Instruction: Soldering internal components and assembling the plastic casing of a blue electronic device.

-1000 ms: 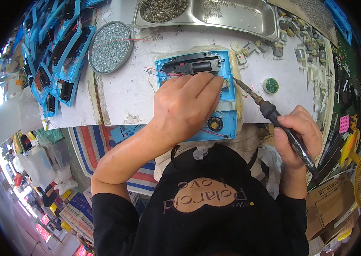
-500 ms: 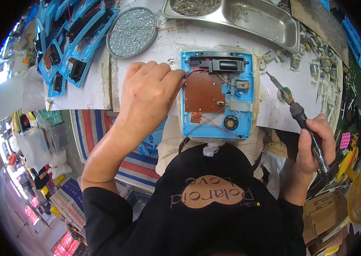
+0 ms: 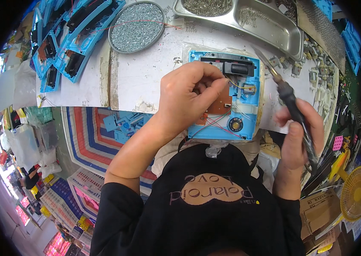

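My left hand [image 3: 193, 96] reaches over a blue plastic housing [image 3: 252, 115], thumb and forefinger pinched on a thin wire beside the yellow wire [image 3: 241, 86]; the exact grip is partly hidden. Below that hand lies a brown circuit board [image 3: 221, 104], half covered by it. Inside the housing are a black roller-like part [image 3: 238, 69], a round black speaker [image 3: 235, 124] and loose red wires [image 3: 214, 123]. My right hand [image 3: 298, 136] is closed round the dark handle of a soldering iron [image 3: 289, 96]. Its tip points up and left, above the housing's right side.
A round dish of small metal screws [image 3: 137, 26] stands at the back left, near several wired blue housings [image 3: 76, 55]. A steel tray [image 3: 270, 32] with small metal parts is at the back. Loose small parts [image 3: 317, 72] lie to the right; a yellow fan [image 3: 357, 192] stands lower right.
My left hand has moved right, from the housing's left edge to over the circuit board. The soldering iron has shifted up and left with my right hand.
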`<move>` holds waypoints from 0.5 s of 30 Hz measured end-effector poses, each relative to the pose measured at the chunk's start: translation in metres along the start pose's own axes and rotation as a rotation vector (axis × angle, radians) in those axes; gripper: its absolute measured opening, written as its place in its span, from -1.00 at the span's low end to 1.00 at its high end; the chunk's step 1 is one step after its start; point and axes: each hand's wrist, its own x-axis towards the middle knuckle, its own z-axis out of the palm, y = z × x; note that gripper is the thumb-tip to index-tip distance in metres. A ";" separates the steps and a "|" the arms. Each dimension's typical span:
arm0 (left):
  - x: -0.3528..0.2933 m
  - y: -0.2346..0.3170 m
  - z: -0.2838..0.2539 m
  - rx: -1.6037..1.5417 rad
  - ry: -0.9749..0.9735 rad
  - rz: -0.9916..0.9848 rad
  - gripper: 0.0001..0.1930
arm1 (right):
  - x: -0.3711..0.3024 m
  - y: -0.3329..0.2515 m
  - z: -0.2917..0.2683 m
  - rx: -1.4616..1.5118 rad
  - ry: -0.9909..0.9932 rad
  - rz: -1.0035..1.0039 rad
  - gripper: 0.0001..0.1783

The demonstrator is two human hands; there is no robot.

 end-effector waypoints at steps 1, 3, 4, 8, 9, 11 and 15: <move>0.002 0.005 -0.002 0.033 -0.038 -0.008 -0.91 | 0.007 0.000 0.011 0.022 -0.022 0.015 -0.51; 0.004 0.007 -0.003 0.061 -0.070 -0.011 -0.91 | 0.028 0.002 0.032 -0.008 -0.108 -0.059 -0.41; 0.005 0.006 -0.002 0.054 -0.072 -0.008 -0.91 | 0.037 0.003 0.045 0.027 -0.093 -0.061 -0.33; 0.008 0.006 -0.003 0.036 -0.073 -0.015 -0.91 | 0.059 0.011 0.066 -0.118 -0.133 -0.171 -0.33; 0.008 0.005 -0.004 0.026 -0.075 -0.004 -0.91 | 0.062 0.013 0.069 -0.112 -0.140 -0.175 -0.33; 0.010 0.004 -0.004 0.004 -0.079 0.017 -0.91 | 0.065 0.017 0.073 -0.102 -0.155 -0.182 -0.33; 0.011 0.005 -0.007 0.015 -0.102 0.003 -0.89 | 0.065 0.016 0.073 -0.160 -0.169 -0.180 -0.33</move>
